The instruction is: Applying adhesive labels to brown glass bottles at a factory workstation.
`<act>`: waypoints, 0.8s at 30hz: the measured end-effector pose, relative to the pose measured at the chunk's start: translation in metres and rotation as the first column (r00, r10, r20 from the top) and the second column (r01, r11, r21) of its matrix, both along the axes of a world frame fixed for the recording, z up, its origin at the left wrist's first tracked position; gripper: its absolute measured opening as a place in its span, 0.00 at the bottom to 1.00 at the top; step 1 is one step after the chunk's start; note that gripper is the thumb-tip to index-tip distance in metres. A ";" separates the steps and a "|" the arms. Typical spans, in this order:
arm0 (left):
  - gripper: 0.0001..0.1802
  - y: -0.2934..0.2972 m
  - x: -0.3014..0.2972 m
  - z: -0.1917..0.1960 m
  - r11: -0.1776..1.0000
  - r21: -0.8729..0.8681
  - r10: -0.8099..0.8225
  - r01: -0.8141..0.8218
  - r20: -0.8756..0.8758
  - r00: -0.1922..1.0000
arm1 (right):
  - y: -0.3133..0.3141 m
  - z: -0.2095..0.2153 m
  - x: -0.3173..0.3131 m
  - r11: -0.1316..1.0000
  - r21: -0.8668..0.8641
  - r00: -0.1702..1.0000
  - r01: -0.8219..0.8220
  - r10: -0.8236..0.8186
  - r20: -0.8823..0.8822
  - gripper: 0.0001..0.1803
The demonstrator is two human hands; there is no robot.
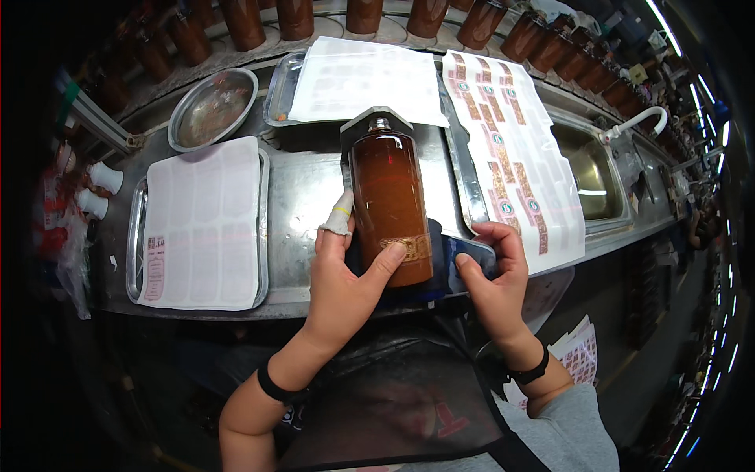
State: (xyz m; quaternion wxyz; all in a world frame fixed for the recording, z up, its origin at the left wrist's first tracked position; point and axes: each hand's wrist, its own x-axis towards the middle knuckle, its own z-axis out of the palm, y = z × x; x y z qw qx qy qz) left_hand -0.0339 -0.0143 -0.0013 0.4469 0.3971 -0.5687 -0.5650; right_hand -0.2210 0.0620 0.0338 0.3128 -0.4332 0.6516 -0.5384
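A brown glazed bottle point(389, 185) with a narrow metallic-looking neck lies on its back in a dark angular holder point(344, 130), neck pointing away from me. My left hand point(340, 279) grips its lower left side, the thumb pressed on a gold patterned band point(418, 248) near the base. A whitish cover with a yellow band sits on one left finger. To the right of the base, my right hand point(502, 287) pinches a flat dark-blue piece point(476, 256), possibly a scraper, between thumb and fingers. Its inner edge is close to the bottle; whether they touch I cannot tell.
Decal sheets lie on trays: a mostly blank one point(208, 228) at left, a white stack point(366, 82) behind, a printed sheet point(511, 149) at right. A metal bowl point(212, 108) stands far left; a sink point(598, 177) is right. Several brown bottles point(295, 17) line the back.
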 end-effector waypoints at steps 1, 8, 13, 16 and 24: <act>0.44 0.000 0.000 0.000 1.000 -0.002 -0.006 0.006 0.038 0.999 | -0.002 -0.004 0.001 0.999 -0.032 0.999 0.035 -0.036 -0.019 0.20; 0.42 0.001 0.002 0.003 0.998 -0.015 -0.059 0.060 0.017 0.998 | -0.007 -0.015 0.007 0.997 -0.074 0.975 0.013 -0.029 -0.220 0.20; 0.41 -0.001 0.003 0.003 0.996 -0.030 -0.078 0.078 0.019 0.997 | -0.004 -0.016 0.014 0.992 -0.125 0.969 0.020 -0.050 -0.241 0.17; 0.42 0.000 0.002 -0.003 1.000 -0.030 -0.005 0.005 -0.023 1.000 | -0.006 -0.010 0.021 0.988 -0.152 0.956 0.005 -0.049 -0.288 0.13; 0.39 -0.001 0.006 -0.001 0.997 -0.015 -0.075 0.076 0.023 0.997 | -0.013 0.012 0.043 0.881 -0.372 0.803 -0.294 0.017 -0.596 0.19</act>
